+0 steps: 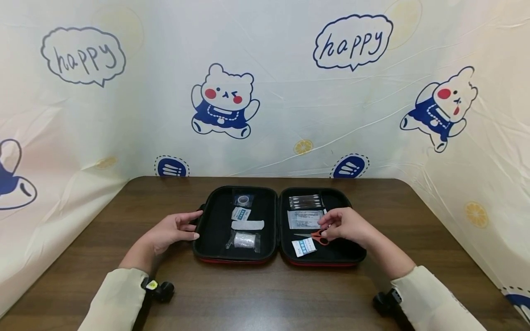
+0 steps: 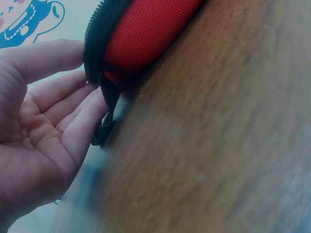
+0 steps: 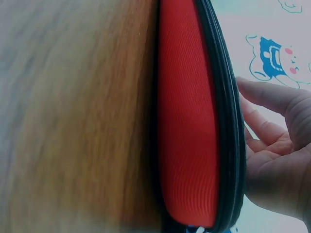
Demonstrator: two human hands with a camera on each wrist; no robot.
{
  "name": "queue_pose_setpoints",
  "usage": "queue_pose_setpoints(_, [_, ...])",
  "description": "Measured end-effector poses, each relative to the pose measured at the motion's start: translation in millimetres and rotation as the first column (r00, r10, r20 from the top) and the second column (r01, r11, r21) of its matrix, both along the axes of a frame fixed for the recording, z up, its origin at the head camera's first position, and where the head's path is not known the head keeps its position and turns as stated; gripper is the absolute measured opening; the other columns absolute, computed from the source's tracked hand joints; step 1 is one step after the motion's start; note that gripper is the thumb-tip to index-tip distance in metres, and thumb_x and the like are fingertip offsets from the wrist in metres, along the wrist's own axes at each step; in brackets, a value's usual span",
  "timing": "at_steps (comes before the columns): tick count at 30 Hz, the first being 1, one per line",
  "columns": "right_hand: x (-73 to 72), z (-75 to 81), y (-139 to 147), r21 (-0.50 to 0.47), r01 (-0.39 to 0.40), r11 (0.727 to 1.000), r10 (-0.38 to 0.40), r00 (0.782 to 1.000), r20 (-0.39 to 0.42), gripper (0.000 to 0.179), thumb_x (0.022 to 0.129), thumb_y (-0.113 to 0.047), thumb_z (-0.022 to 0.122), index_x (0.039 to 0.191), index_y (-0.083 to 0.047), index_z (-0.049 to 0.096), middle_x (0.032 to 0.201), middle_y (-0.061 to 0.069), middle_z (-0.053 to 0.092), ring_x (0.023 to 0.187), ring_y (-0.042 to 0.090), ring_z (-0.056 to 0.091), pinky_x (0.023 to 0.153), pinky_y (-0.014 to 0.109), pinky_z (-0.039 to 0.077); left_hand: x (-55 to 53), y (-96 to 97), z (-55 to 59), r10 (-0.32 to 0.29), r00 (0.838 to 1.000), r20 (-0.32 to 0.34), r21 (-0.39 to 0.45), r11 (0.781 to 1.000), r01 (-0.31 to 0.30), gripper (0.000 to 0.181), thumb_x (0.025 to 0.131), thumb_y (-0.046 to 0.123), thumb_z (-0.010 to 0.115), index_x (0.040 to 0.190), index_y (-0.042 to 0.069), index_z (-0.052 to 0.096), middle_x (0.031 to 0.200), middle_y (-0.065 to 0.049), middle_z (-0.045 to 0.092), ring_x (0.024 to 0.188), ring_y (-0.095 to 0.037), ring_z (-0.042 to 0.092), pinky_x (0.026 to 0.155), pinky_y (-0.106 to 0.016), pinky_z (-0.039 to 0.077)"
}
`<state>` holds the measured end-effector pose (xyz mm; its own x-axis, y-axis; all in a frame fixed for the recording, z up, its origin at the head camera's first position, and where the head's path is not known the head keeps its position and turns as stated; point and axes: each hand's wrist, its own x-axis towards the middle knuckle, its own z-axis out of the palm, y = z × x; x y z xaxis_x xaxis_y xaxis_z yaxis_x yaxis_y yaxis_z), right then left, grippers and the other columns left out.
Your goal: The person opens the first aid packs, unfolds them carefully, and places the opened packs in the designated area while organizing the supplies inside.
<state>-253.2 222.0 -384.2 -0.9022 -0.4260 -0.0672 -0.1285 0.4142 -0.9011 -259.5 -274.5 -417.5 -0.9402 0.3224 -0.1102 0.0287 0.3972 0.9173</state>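
A black zip case (image 1: 278,225) with a red outer shell lies unfolded on the table. Fingers of my left hand (image 1: 175,231) touch its left edge, fairly straight; in the left wrist view a black strap (image 2: 109,104) hangs beside them. Over the right half, my right hand (image 1: 345,225) pinches the orange handle of small scissors (image 1: 316,236); the fingertips are partly hidden. Around the scissors are a small blue-and-white packet (image 1: 304,247), a white printed sachet (image 1: 305,219) and a pack of cotton swabs (image 1: 305,202). The rim hides the right fingertips in the right wrist view.
The case's left half holds a tape roll (image 1: 243,200) in a clear bag, another blue-and-white packet (image 1: 241,214), a white strip (image 1: 247,225) and a wrapped bandage roll (image 1: 244,240). A brown wooden table (image 1: 240,294) lies beneath; a printed curtain (image 1: 281,105) stands behind.
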Motion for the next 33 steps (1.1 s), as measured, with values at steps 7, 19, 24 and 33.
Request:
queue_pose_setpoints(7, [-0.4,0.1,-14,0.048,-0.102,0.994,0.101,0.995,0.027,0.028,0.083,0.001,0.073,0.108,0.011,0.064,0.095,0.016,0.068,0.075,0.020,0.066,0.071,0.037,0.058,0.6,0.5,-0.1,0.001,1.000,0.001,0.003,1.000,-0.001,0.076,0.085,0.013,0.076,0.149,0.001,0.036,0.150,-0.028,0.035,0.123,-0.037,0.053,0.101,-0.045,0.045])
queue_pose_setpoints(19, [-0.7,-6.1,-33,0.125,-0.102,0.987,0.095,0.994,0.061,0.027,0.078,0.004,0.076,0.103,0.005,0.068,0.085,0.011,0.063,0.071,0.017,0.062,0.066,0.035,0.059,2.0,0.5,0.6,0.009,1.000,-0.005,-0.002,1.000,-0.009,0.076,0.085,0.013,0.076,0.149,0.002,0.037,0.149,-0.028,0.036,0.122,-0.037,0.054,0.101,-0.045,0.045])
queue_pose_setpoints(24, [-0.6,-6.8,-34,0.140,-0.114,0.984,0.106,0.992,0.062,0.022,0.078,0.004,0.077,0.098,0.003,0.068,0.080,0.009,0.063,0.066,0.016,0.061,0.064,0.034,0.058,2.4,1.0,0.8,0.016,1.000,-0.001,-0.001,1.000,-0.016,0.076,0.085,0.013,0.076,0.149,0.002,0.037,0.149,-0.028,0.036,0.123,-0.037,0.053,0.101,-0.046,0.044])
queue_pose_setpoints(33, [1.2,-9.1,-36,0.211,-0.164,0.964,0.158,0.986,0.045,0.014,0.078,-0.001,0.078,0.091,-0.002,0.071,0.076,0.006,0.065,0.066,0.015,0.059,0.061,0.034,0.057,1.5,0.8,-0.7,0.020,1.000,0.004,-0.003,1.000,-0.020,0.077,0.084,0.013,0.077,0.149,0.002,0.037,0.150,-0.027,0.035,0.125,-0.037,0.052,0.102,-0.047,0.043])
